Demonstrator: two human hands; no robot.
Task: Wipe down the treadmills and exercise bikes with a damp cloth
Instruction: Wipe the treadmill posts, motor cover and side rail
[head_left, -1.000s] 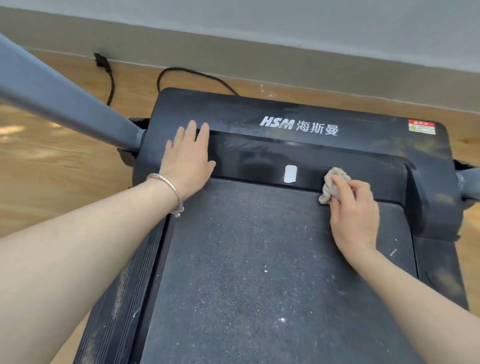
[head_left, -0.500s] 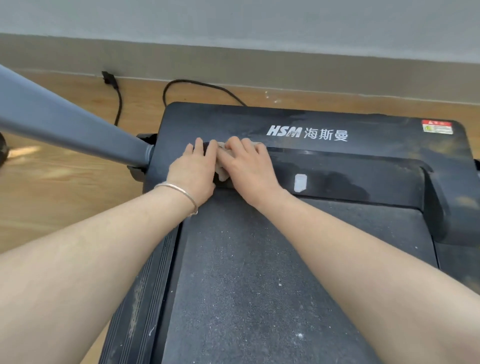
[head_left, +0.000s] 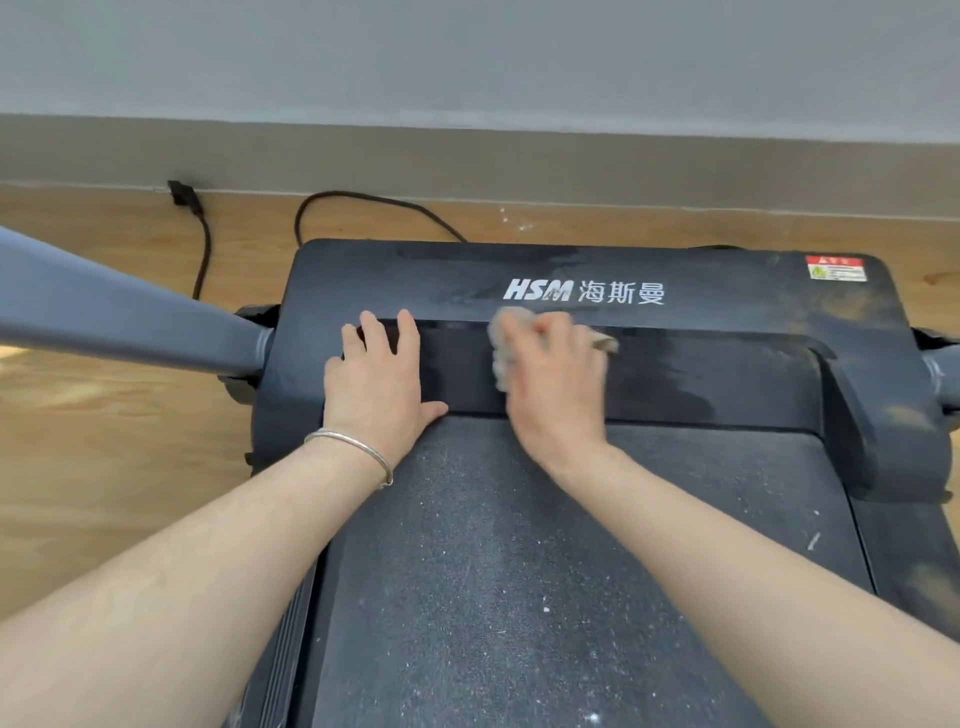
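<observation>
Floor (head_left: 104, 467): treadmill (head_left: 493, 597) lengthwise toward wall (head_left: 467, 62), cloth (head_left: 501, 358) atop

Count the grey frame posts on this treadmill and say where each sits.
2. One grey post joins the motor cover on its left side and stretches to the picture's left edge; the other post barely shows at the right edge, mostly cut off.

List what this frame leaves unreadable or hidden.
Head view only:
Right hand and cloth: motion-blurred; grip unclear, most of the cloth under the hand.
Warning sticker: print too small.
Treadmill belt: cut off by the bottom edge.
Grey upright: top cut off by the left edge.
</observation>
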